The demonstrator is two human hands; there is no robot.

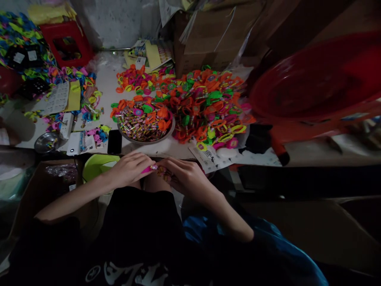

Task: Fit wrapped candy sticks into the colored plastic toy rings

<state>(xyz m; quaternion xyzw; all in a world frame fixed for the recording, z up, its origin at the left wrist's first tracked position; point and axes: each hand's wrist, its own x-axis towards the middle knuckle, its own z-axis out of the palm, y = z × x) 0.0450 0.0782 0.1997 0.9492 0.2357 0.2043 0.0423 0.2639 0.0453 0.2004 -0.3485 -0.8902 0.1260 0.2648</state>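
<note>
With the clock centred on the hands, the pink piece (147, 169) sits at the middle, above the lap, just short of the table edge. Its long axis runs crosswise, roughly from nine to three o'clock and tipped slightly towards two, its patterned end (154, 167) pointing at the right hand (184, 174). The left hand (131, 169) pinches it at the fingertips, fingers pressed together. The right fingers, bent and close together, curl over a bunch of small patterned pieces (164, 173); whether the right thumb presses them I cannot tell. At twelve o'clock a metal bowl (172, 130) is filled with similar small pieces, with orange and green rings (162, 113) among them. A smaller steel bowl (38, 147), between nine and ten, holds a few little yellowish pieces. At nine is a yellow-green tub (93, 169) with something whitish inside; beyond it, towards eight, a cardboard box (29, 202) contains clear plastic (61, 171).
</note>
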